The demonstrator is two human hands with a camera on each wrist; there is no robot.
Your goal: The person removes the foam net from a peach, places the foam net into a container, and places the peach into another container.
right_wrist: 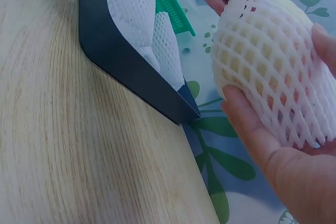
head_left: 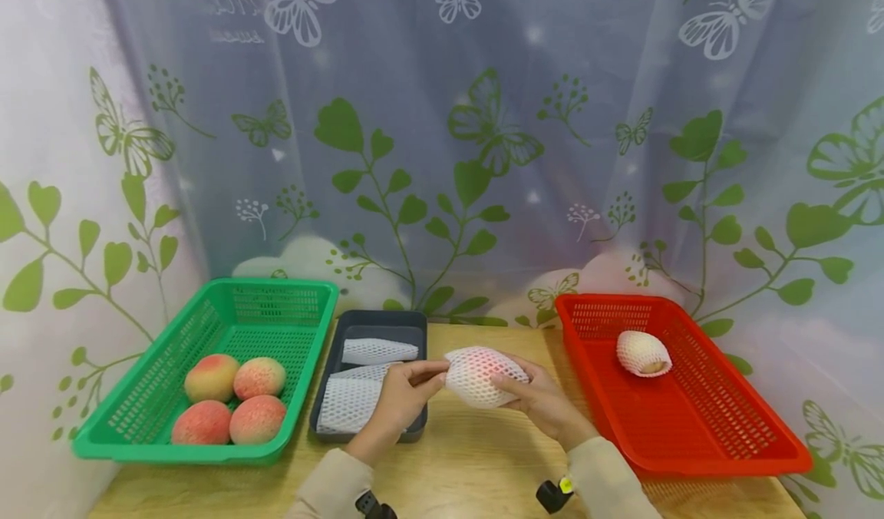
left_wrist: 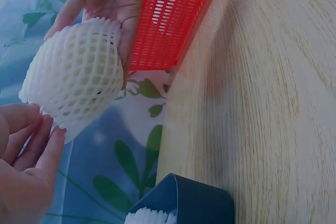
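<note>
A peach in a white foam net sleeve [head_left: 483, 378] is held up between both hands over the wooden table. My left hand [head_left: 404, 396] pinches the sleeve's gathered left end; in the left wrist view its fingertips [left_wrist: 46, 129] are at the net's edge. My right hand [head_left: 545, 400] grips the wrapped peach from the right, with thumb and fingers on opposite sides of the net in the right wrist view. Reddish skin shows through the mesh. Left of the hands, a dark grey tray [head_left: 423, 327] holds several flat white foam net sleeves [head_left: 348, 404].
A green basket [head_left: 324, 304] on the left contains several bare peaches [head_left: 257, 419]. On the right, a red basket [head_left: 663, 442] has one net-wrapped peach [head_left: 642, 352] near its back. A patterned curtain [head_left: 414, 158] hangs behind the table [head_left: 470, 457].
</note>
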